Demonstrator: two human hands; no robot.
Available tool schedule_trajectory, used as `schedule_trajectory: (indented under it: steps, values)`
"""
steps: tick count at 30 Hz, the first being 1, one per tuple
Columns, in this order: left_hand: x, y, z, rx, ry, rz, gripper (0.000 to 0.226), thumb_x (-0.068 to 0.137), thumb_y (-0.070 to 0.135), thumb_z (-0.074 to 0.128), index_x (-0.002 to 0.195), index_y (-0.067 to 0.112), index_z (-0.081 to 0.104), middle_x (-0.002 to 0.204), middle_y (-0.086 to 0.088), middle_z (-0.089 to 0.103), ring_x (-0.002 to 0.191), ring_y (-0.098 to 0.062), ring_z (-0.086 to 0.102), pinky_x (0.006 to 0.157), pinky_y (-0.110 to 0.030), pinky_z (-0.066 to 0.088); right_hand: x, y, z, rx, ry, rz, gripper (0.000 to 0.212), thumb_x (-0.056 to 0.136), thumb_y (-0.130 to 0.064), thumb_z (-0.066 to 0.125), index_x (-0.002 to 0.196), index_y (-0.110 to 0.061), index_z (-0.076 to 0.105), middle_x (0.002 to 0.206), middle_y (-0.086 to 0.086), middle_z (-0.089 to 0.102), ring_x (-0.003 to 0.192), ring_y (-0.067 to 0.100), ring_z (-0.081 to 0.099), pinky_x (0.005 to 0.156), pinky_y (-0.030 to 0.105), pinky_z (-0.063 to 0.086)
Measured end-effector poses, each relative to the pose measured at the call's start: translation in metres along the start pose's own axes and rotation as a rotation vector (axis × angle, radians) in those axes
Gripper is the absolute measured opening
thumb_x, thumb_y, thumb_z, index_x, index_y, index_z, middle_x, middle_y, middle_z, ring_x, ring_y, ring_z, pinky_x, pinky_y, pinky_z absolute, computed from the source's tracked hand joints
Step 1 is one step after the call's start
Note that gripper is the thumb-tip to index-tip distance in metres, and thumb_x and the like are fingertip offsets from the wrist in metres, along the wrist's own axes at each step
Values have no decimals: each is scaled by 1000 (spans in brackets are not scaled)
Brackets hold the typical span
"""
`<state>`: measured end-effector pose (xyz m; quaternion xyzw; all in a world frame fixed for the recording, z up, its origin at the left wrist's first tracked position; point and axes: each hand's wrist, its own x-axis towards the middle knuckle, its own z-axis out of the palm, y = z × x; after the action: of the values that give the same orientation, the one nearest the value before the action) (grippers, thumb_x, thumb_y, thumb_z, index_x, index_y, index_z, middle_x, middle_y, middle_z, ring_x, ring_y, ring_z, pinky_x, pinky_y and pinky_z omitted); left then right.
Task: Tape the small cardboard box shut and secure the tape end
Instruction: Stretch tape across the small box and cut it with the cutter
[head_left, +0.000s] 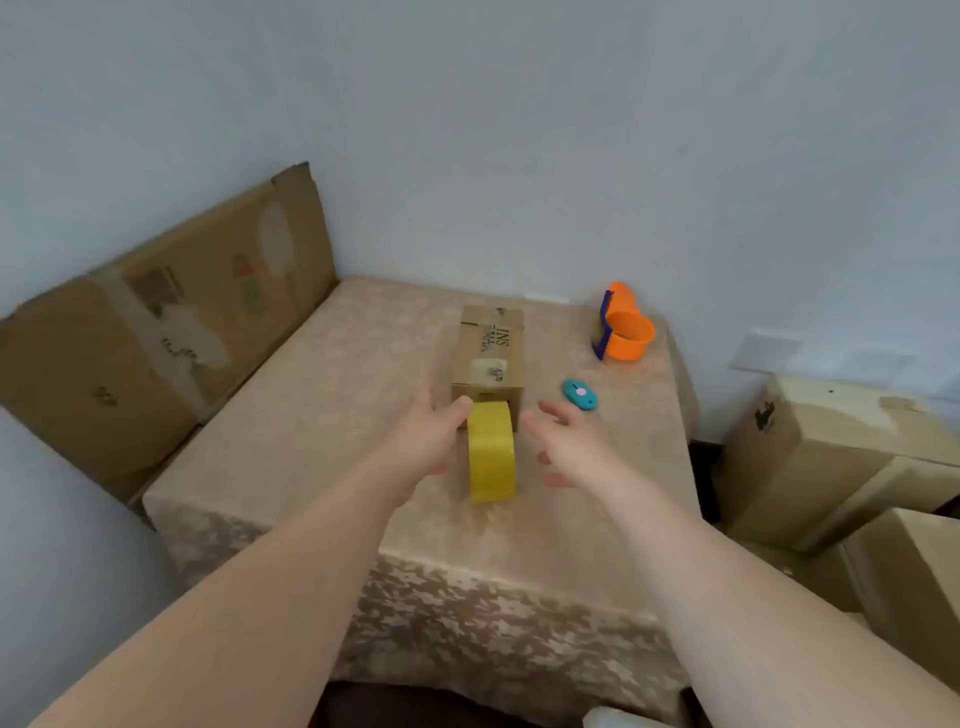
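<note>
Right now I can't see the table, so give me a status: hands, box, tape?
Left hand gripping yellow tape roll at small cardboard box near end. Right hand open, empty, beside the roll. Teal cutter right of the box, clear of the hands.

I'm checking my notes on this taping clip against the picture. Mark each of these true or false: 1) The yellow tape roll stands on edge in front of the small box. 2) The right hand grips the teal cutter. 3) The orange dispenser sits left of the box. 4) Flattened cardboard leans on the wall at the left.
1) True: the yellow tape roll stands on edge just in front of the small box.
2) False: the right hand is open and empty; the teal cutter lies on the table.
3) False: the orange dispenser sits right of the box.
4) True: flattened cardboard leans there.
</note>
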<state>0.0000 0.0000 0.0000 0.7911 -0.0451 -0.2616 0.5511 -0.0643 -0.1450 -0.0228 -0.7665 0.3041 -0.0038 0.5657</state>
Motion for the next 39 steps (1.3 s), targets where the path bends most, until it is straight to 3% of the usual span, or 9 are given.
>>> schedule_trajectory:
  steps: [3, 6, 8, 11, 14, 17, 22, 32, 39]
  values:
    - [24, -4, 2, -32, -43, -8, 41, 94, 39, 46, 133, 32, 34, 101, 14, 53, 106, -24, 58, 94, -48, 48, 19, -5, 10, 119, -12, 56, 61, 88, -46, 53, 144, -32, 31, 143, -1, 44, 115, 25, 52, 91, 43, 51]
    - [39, -4, 2, -64, -127, -41, 24, 93, 41, 46, 116, 33, 47, 108, 7, 62, 102, -22, 62, 94, -49, 50, 32, -7, 16, 182, -33, 50, 54, 93, -39, 49, 143, -34, 32, 138, -12, 44, 119, 18, 47, 101, 41, 43]
    - [45, -7, 4, -85, -148, -39, 13, 95, 38, 44, 106, 42, 47, 110, 6, 63, 102, -20, 61, 95, -46, 49, 34, -7, 19, 216, -66, 55, 46, 95, -36, 46, 140, -38, 37, 125, -15, 49, 108, 14, 48, 96, 35, 45]
    - [50, -11, 7, -110, -164, -28, 23, 97, 32, 41, 114, 47, 43, 116, 10, 59, 108, -20, 58, 93, -41, 49, 37, -2, 24, 283, -75, 82, 38, 94, -36, 47, 131, -44, 45, 127, -9, 57, 110, 16, 56, 97, 41, 48]
    - [46, -12, 9, -119, -173, -18, 30, 98, 27, 39, 114, 51, 33, 105, 18, 57, 107, -19, 58, 82, -35, 50, 35, 0, 27, 390, -96, 116, 33, 95, -34, 47, 126, -44, 49, 121, -6, 62, 110, 24, 60, 93, 45, 52]
    - [43, -13, 9, -88, -177, 3, 36, 98, 26, 39, 127, 47, 37, 118, 7, 59, 109, -20, 58, 89, -38, 51, 26, -2, 26, 496, -130, 123, 25, 97, -27, 45, 118, -39, 52, 101, -7, 66, 97, 23, 66, 80, 38, 56]
    - [27, -11, 7, -62, -174, 49, 46, 96, 25, 42, 139, 39, 34, 125, 6, 60, 104, -17, 63, 80, -34, 55, 7, -4, 32, 532, -124, 109, 31, 95, -17, 50, 123, -29, 52, 102, -1, 69, 83, 21, 69, 61, 30, 57]
    - [-6, -21, -1, -9, -196, 72, 51, 94, 12, 44, 138, 37, 36, 118, 5, 63, 97, -12, 63, 66, -23, 51, -20, -1, 40, 546, -137, 139, 25, 94, -12, 50, 115, -25, 53, 93, 0, 68, 75, 18, 67, 53, 26, 57]
    - [-5, -18, -2, 106, -215, 159, 62, 96, 9, 40, 147, 36, 16, 131, 9, 47, 94, 6, 51, 64, -2, 44, -22, -6, 44, 544, -154, 146, 20, 96, -15, 47, 111, -26, 54, 91, 1, 67, 73, 18, 66, 49, 26, 55]
